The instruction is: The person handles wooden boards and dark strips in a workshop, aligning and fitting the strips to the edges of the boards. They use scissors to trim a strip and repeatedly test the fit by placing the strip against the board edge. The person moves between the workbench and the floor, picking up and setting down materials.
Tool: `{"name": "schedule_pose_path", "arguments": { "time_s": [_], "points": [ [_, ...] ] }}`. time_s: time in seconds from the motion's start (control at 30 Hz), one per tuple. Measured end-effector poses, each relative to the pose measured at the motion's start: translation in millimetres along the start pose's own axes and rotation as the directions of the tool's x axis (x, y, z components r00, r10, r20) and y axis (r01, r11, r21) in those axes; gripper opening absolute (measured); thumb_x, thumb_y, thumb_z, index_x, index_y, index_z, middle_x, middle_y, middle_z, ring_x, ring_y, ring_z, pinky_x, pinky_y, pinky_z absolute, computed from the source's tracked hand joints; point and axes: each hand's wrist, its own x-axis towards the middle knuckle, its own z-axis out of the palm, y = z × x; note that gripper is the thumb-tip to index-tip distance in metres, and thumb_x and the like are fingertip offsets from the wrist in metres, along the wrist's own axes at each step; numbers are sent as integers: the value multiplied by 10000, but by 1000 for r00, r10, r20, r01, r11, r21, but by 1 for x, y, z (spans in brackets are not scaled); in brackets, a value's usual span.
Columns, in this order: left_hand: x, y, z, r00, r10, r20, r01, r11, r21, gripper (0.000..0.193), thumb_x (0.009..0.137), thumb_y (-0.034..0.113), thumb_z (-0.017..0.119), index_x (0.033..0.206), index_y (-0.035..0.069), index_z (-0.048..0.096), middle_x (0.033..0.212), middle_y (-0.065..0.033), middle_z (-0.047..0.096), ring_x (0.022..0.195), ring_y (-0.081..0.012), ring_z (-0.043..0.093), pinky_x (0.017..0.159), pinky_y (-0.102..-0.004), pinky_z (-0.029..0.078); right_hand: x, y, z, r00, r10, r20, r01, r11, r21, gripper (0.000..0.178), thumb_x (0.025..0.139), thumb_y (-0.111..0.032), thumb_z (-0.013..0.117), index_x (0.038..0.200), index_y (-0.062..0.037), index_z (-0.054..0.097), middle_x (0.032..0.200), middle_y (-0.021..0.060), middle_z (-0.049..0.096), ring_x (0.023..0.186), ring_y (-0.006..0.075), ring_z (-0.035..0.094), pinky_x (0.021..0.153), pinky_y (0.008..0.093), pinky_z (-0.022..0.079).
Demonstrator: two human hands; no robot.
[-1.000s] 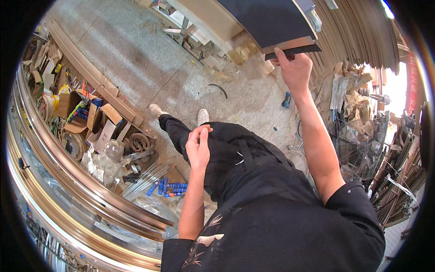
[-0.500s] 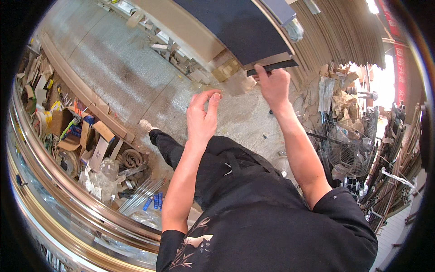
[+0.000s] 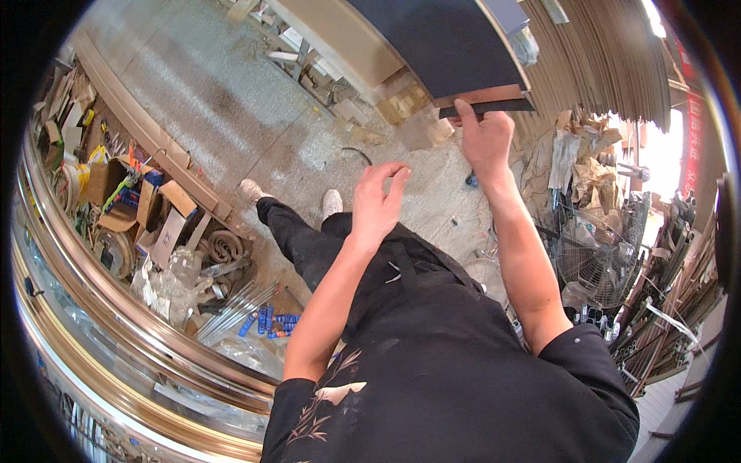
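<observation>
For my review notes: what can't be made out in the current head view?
- Right hand: finger ends other than the thumb's, hidden in head view by the hand itself and the black strip.
- Dark panel: far end cut off by head view's top edge.
- Cardboard box: what's inside, too small and jumbled in head view.

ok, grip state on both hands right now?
Left hand: open, fingers loosely curled, nothing visible in it.
Right hand: closed, pinching the dark strip at the near end of the dark panel.
</observation>
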Motion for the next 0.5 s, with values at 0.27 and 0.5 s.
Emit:
{"name": "schedule_pose_path", "arguments": {
  "time_s": [0.27, 0.5],
  "points": [
    [-4, 0, 14, 999, -24, 41, 25, 999, -39, 192, 970, 193, 670, 1046, 32, 742, 1007, -122, 748, 958, -320, 661, 893, -404, 499, 1, -4, -1, 998, -43, 50, 51, 985, -166, 259, 964, -148, 713, 830, 69, 752, 711, 133, 761, 664, 176, 757, 618, 292, 564],
    [-6, -5, 23, 998, -19, 59, 22, 999, -42, 227, 1003, 225, 648, 1067, 31, 748, 994, -83, 766, 976, -269, 666, 901, -381, 500, 0, -7, 3, 1000, 6, 1, -6, 996, -85, 286, 951, -171, 722, 784, 60, 749, 700, 141, 756, 657, 201, 760, 621, 310, 564]
  ]
}}
